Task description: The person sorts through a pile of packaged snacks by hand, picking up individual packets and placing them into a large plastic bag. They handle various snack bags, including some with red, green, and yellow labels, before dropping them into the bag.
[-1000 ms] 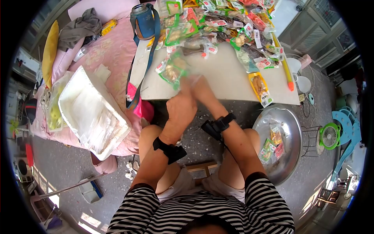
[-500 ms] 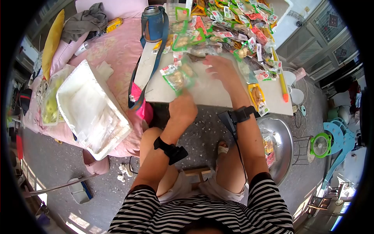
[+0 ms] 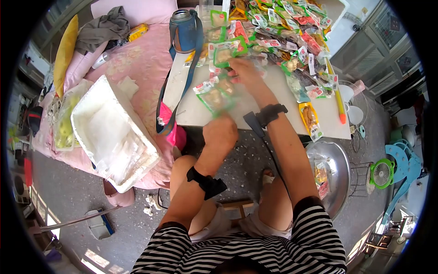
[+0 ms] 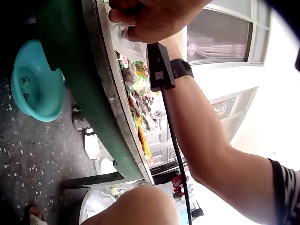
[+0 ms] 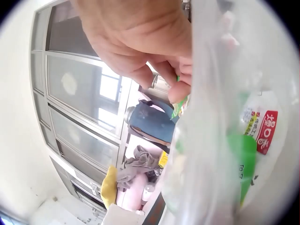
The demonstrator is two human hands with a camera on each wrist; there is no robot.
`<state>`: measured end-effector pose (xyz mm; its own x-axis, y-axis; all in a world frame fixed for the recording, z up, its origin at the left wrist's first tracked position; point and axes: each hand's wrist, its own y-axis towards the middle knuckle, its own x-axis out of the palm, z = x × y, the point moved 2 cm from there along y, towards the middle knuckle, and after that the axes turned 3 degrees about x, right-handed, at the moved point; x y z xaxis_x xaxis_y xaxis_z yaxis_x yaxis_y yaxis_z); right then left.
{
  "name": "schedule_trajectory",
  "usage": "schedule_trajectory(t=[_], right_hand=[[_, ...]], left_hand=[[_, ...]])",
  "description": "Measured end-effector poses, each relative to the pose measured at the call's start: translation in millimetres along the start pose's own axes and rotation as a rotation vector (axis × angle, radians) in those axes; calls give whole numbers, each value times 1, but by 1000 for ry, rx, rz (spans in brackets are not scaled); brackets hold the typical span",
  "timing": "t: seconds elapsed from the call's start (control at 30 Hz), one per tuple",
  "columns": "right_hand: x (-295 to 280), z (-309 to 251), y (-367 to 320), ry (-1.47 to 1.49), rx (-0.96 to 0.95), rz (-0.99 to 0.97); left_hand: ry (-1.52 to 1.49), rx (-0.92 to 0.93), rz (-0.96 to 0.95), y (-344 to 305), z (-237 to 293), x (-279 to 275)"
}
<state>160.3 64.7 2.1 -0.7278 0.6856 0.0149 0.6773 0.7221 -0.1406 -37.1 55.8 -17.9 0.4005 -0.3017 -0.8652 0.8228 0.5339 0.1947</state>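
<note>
My left hand (image 3: pixel 221 133) grips a clear plastic bag (image 4: pixel 136 50) at the table's near edge. Inside this bag are packets (image 3: pixel 213 96) with green and white printing, blurred in the head view. Beyond it, my right hand (image 3: pixel 248 75) pinches a green-edged snack packet (image 3: pixel 222 55) with pale contents at the near left of the pile. The right wrist view shows the thumb and fingers curled at a green packet edge (image 5: pixel 180 107). The bag's clear film (image 5: pixel 206 140) fills that view's right side, with a red-labelled packet (image 5: pixel 267 129) behind it.
A large pile of snack packets (image 3: pixel 292 27) covers the table's far part. A blue bottle (image 3: pixel 184 34) with a strap stands at the left. One yellow packet (image 3: pixel 310 119) lies near the right edge. A metal basin (image 3: pixel 335 182) and a white foam box (image 3: pixel 84 118) flank me.
My right hand has left the bag, reached forward to the pile and taken hold of a green-edged packet. My left hand keeps its grip on the bag near the table edge.
</note>
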Motion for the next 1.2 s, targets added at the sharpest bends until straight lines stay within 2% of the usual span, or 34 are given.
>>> schedule_trajectory(t=[0.13,0.23,0.33,0.43,0.53,0.63,0.73,0.83,0.93,1.03,1.13,1.2], right_hand=[[-24,-12,-71,63,-128,142],[-36,12,-127,133,-303,312],[-32,28,-172,16,-132,302],[-35,28,-187,-226,142,7],[-69,35,-176,-649,-6,16],[-90,20,-173,-868,-362,461],[-101,26,-154,-1102,-668,546],[-97,42,-147,-1226,-375,492],[-102,35,-147,-1140,-273,423],[-103,19,-156,-1001,-38,293],[-116,33,-157,-774,-452,337],[-122,31,-165,-585,-233,255]], left_hand=[[35,27,49,1,-3,2],[64,23,43,2,-2,2],[81,21,45,2,-1,1],[95,51,83,0,1,-4],[116,53,90,-1,-2,-1],[138,60,81,-1,3,-6],[88,107,123,-2,8,-9],[64,155,162,-3,6,-7],[24,191,186,-4,5,-7],[-6,206,210,-4,4,-8],[-84,172,213,-4,6,-11],[-122,178,242,-4,6,-12]])
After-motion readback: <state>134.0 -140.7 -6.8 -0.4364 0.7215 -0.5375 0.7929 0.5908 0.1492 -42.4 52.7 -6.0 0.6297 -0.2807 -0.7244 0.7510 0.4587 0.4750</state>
